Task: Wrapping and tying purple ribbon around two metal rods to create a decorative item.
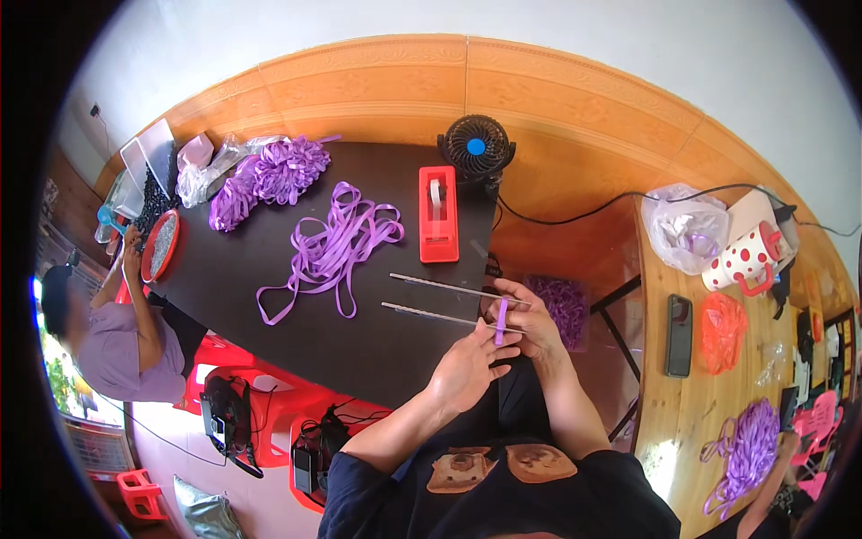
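Two thin metal rods (pixel 429 313) reach out side by side over the edge of the dark table (pixel 377 346). My right hand (pixel 539 331) is closed around their near ends. A short piece of purple ribbon (pixel 501 322) crosses both rods close to my right fingers. Just left of it, my left hand (pixel 460 368) has its fingers spread, the tips near or touching the ribbon and the lower rod; contact is hard to tell. A loose, tangled length of purple ribbon (pixel 346 235) lies on the table beyond the rods.
A red tape dispenser (pixel 439 242) and black fan (pixel 478 148) stand at the back. Ribbon bundles (pixel 278 175) lie back left. At left, a person (pixel 135 346) works near a red bowl (pixel 162 244). A wooden table (pixel 709 404) at right holds a phone (pixel 679 335) and dotted cup (pixel 741 259).
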{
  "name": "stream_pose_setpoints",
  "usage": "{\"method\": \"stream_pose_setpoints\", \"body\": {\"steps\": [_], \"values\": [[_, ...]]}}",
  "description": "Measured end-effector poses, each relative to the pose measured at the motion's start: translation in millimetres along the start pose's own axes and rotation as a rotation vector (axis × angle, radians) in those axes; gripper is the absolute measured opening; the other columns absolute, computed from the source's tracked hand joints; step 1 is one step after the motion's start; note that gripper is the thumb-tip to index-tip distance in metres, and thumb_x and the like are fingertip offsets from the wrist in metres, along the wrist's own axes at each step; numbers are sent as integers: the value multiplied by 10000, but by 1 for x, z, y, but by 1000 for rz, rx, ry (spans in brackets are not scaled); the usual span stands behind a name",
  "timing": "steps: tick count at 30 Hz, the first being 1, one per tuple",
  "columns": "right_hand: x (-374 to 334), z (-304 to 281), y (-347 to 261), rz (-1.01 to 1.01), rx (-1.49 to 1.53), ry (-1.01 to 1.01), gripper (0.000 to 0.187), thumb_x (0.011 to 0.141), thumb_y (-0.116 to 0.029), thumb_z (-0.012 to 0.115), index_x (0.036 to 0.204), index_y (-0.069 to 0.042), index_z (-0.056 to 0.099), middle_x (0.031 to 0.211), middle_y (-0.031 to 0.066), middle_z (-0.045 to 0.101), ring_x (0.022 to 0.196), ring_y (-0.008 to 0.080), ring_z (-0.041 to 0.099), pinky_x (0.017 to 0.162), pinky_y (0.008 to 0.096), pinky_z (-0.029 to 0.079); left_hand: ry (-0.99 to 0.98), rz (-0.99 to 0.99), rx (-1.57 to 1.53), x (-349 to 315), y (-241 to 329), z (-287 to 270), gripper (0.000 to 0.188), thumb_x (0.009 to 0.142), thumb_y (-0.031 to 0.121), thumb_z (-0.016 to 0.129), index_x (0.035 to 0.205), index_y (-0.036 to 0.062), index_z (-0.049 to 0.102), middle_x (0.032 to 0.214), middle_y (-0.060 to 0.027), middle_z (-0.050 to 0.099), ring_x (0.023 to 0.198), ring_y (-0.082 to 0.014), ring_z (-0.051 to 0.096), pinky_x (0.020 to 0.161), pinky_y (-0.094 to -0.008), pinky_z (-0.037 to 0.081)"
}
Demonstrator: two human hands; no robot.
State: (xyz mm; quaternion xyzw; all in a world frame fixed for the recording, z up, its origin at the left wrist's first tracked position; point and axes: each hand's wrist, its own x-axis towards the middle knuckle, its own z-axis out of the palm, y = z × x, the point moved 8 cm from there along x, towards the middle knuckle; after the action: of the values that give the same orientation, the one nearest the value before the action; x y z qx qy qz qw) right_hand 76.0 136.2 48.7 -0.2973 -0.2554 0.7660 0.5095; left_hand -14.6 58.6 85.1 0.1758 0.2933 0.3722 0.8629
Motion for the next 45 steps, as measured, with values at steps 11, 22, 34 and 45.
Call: {"method": "stream_pose_setpoints", "body": {"steps": [11,22,34,45], "values": [[-9,5,-11,-27,-35,-33,629,715,85,550,1324,-5,419,913,160,624,875,257,629,814,360,523,-2,7,-18,2,0,-2,525,982,493,342,1239,56,476,1278,-98,530,1148,-221,489,917,-360,363],[-3,25,9,138,464,-276,511,977,-394,401,1360,-56,420,885,145,586,972,340,564,871,455,465,-10,17,-22,1,1,0,497,982,494,344,1211,81,501,1269,-77,537,1124,-199,496,911,-355,361],[-6,6,-3,33,-19,-58,614,857,-77,635,1394,-38,340,934,192,651,864,298,653,766,388,544,-19,21,-9,2,-1,-4,540,983,504,325,1258,64,474,1285,-95,523,1143,-216,485,920,-353,357],[-4,2,7,-85,320,-357,720,803,-110,685,1427,-62,328,1002,164,617,1014,290,591,907,404,482,-17,12,-18,2,0,-1,564,973,516,343,1270,50,459,1279,-103,526,1146,-219,488,923,-357,361]]}}
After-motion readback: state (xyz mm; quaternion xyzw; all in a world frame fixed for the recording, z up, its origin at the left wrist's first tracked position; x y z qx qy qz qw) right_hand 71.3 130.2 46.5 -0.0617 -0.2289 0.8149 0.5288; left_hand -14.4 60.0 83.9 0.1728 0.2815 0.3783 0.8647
